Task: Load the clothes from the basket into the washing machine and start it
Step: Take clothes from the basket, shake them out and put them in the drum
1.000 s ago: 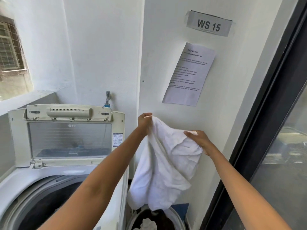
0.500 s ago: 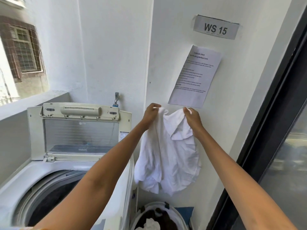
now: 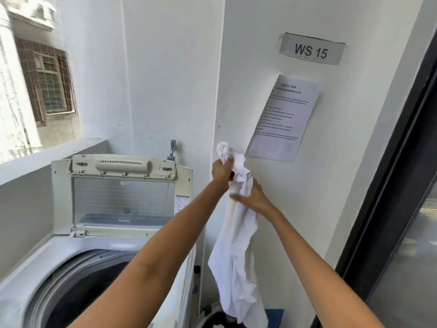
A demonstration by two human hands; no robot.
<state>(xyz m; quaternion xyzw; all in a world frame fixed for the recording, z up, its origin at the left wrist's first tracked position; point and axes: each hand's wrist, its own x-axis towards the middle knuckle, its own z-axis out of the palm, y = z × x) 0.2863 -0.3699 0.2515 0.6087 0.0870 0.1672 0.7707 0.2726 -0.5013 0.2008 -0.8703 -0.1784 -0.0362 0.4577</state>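
A white garment [image 3: 236, 261] hangs in the air to the right of the washing machine. My left hand [image 3: 221, 170] is shut on its bunched top end. My right hand [image 3: 254, 197] sits lower on the cloth, fingers wrapped against it. The top-loading washing machine [image 3: 132, 245] stands at the lower left with its lid [image 3: 123, 200] raised and its dark drum [image 3: 78, 292] exposed. The basket [image 3: 208, 316] is on the floor below the garment, mostly hidden by it, with dark clothes showing inside.
A white wall is close ahead with a "WS 15" sign [image 3: 311, 50] and a printed sheet [image 3: 282, 117]. A tap [image 3: 173, 150] sticks out behind the machine. A dark door frame [image 3: 387, 185] runs down the right. A ledge and open window [image 3: 35, 91] are at left.
My right hand has let go of the garment's top corner and slid down beside my left hand, so the spread cloth now hangs as one long bunch. The view has shifted slightly.
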